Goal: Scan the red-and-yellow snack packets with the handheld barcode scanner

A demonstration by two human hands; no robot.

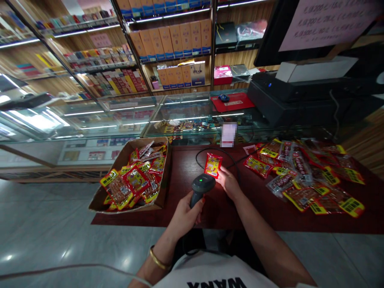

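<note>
Red packet (213, 165), glossy, rectangular — pinched by the right hand (229, 184); left hand (186, 213) grips a rounded scanner (202, 184) — cardboard box (166, 178) to its left.

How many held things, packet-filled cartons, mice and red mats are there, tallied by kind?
Scanner, in the left hand: 1
Packet, in the right hand: 1
Carton: 1
Mouse: 1
Red mat: 1
Total: 5
</note>
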